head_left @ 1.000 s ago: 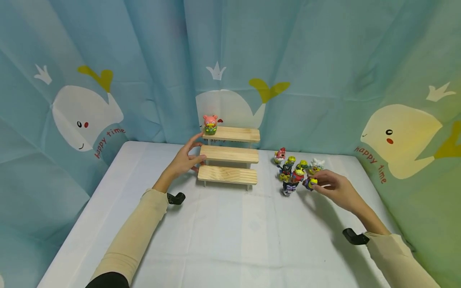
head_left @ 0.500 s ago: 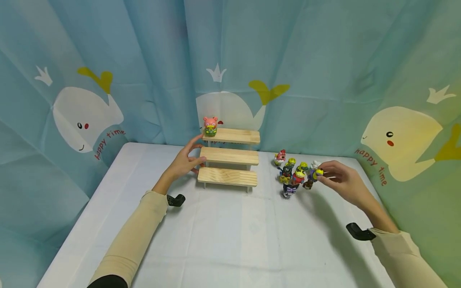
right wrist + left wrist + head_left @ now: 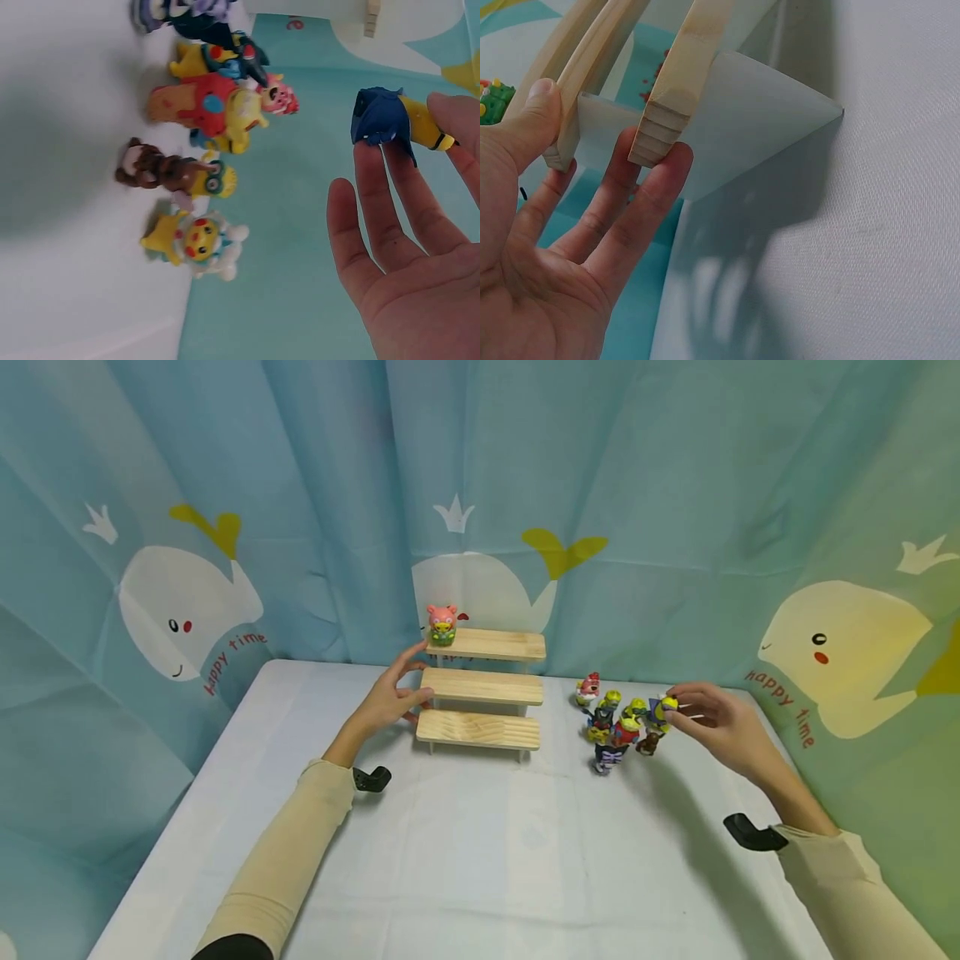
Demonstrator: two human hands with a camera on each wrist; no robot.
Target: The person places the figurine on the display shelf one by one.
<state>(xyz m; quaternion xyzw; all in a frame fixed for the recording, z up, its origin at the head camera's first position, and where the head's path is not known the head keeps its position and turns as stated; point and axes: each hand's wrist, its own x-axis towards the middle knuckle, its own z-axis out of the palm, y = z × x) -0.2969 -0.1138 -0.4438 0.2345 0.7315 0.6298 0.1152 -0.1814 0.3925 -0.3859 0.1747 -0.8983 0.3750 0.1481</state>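
Observation:
In the head view my left hand (image 3: 382,703) holds the left end of a three-tier wooden display stand (image 3: 480,686). Its thumb lies on the middle board and its fingertips (image 3: 676,159) touch the board ends in the left wrist view. My right hand (image 3: 716,727) pinches a small yellow figurine with a dark blue cape (image 3: 384,120) between thumb and fingers, raised off the table. Beside it stand several toy figurines, among them a brown one (image 3: 166,166), a white-hooded one (image 3: 199,238) and a red-clad one (image 3: 201,103). A pink-hooded figurine (image 3: 442,625) stands on the top board's left end.
A white cloth covers the table (image 3: 480,860). Behind it hangs a blue-green curtain (image 3: 645,460) with printed whales. The figurine group, including one with a purple bow (image 3: 607,757), stands to the right of the stand, near the back edge.
My right hand has lifted the caped figurine up and slightly to the right, leaving the brown figurine in plain view. The left hand keeps its place on the stand.

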